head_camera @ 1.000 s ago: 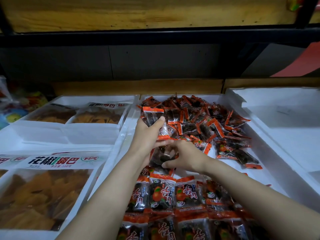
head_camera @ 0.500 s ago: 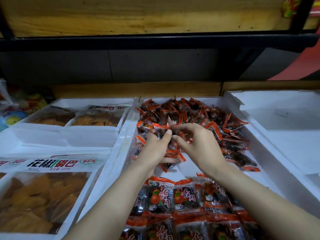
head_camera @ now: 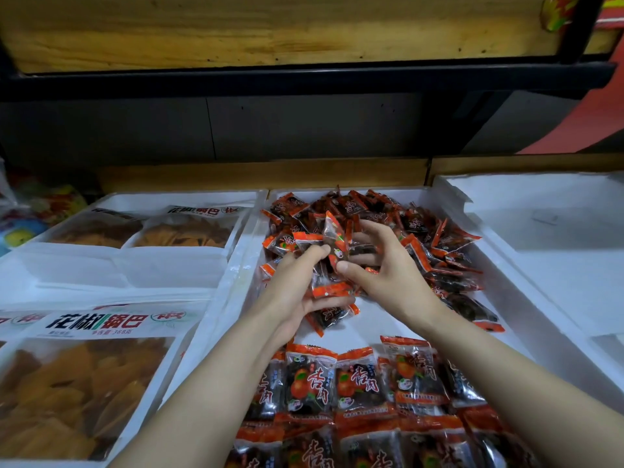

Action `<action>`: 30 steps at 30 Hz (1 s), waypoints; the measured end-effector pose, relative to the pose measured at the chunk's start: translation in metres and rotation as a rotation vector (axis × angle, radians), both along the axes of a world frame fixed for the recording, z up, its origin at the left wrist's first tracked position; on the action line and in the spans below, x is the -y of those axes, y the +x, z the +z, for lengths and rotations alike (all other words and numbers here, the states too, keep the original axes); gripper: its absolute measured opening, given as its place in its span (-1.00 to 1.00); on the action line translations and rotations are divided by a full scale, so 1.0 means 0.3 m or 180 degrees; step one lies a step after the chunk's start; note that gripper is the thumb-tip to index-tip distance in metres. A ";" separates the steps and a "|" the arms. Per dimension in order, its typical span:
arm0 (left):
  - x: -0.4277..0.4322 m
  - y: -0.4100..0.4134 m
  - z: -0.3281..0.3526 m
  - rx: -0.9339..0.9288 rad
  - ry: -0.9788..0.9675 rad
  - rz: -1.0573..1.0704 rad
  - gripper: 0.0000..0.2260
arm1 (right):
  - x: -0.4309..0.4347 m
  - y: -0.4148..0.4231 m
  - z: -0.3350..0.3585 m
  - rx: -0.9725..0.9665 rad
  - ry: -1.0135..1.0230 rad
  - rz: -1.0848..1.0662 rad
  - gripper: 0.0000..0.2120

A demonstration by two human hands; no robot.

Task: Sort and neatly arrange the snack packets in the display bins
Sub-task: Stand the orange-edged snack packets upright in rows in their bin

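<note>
One snack packet (head_camera: 334, 238) is upright, pinched in the right hand (head_camera: 388, 265), above the loose packet pile (head_camera: 425, 231) at the far end of the middle foam bin (head_camera: 243, 251). Just below, the left hand (head_camera: 293, 285) grips several packets (head_camera: 332, 290).

- Packets (head_camera: 309, 383): glossy, crinkly clear plastic film.
- Bins (head_camera: 236, 275): matt white foam, slightly rough.
- Board (head_camera: 270, 28): grained, worn wood.
- Rail (head_camera: 304, 81): dark, smooth metal.

In the middle white foam bin (head_camera: 381, 325), the left hand (head_camera: 297, 285) grips a bunch of packets (head_camera: 334, 314), and the right hand (head_camera: 388, 265) pinches an upright packet (head_camera: 334, 236) at its 11 o'clock. A loose pile (head_camera: 435, 231) of orange-and-black packets fills the bin toward 12 o'clock and neat rows (head_camera: 358, 383) lie toward 6 o'clock. Bags of golden crisps (head_camera: 77, 393) sit at 9 o'clock.
</note>
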State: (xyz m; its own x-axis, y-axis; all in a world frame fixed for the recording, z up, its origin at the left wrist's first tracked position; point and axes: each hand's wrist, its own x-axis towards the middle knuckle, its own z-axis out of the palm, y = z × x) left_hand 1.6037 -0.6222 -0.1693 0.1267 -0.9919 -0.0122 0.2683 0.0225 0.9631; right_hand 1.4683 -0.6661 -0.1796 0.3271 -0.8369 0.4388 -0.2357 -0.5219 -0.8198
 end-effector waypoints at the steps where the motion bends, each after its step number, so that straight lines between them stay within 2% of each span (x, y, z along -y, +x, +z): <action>1: -0.002 0.000 0.003 -0.0051 0.0022 -0.0047 -0.72 | 0.007 -0.004 0.001 -0.0015 0.0087 -0.0037 -0.26; 3: -0.004 -0.001 0.005 -0.0083 0.0027 -0.0114 -0.72 | 0.018 -0.009 0.005 0.0090 0.0277 -0.0023 -0.19; 6: -0.006 -0.003 0.005 -0.0029 -0.0092 -0.0171 -0.71 | 0.025 -0.014 0.011 0.0330 0.0376 -0.0049 -0.19; 11: -0.002 -0.003 -0.008 0.0362 -0.0202 0.0012 -0.69 | 0.021 -0.017 0.024 0.0269 0.0277 -0.0166 -0.47; 13: 0.000 -0.001 -0.007 0.0450 -0.0226 0.0117 -0.74 | 0.020 -0.023 0.029 0.0497 0.0396 -0.0012 -0.67; 15: -0.001 -0.002 -0.004 0.0559 -0.0235 0.0128 -0.75 | 0.022 -0.032 0.036 0.0605 0.0321 0.0029 -0.75; 18: -0.007 -0.011 -0.006 0.0661 -0.0222 -0.0136 -0.77 | 0.029 -0.055 0.049 0.0381 0.0187 0.0109 -0.78; 21: -0.009 -0.019 -0.008 0.0712 -0.0243 -0.0327 -0.74 | 0.036 -0.081 0.061 0.0269 0.0486 0.0353 -0.75; 26: 0.003 -0.040 -0.013 0.0618 -0.0399 -0.0520 -0.67 | 0.023 -0.117 0.073 0.0501 0.1065 0.0334 -0.69; 30: 0.001 -0.072 -0.033 0.0723 -0.0463 -0.0719 -0.69 | 0.004 -0.181 0.058 0.0130 0.0932 0.0287 -0.59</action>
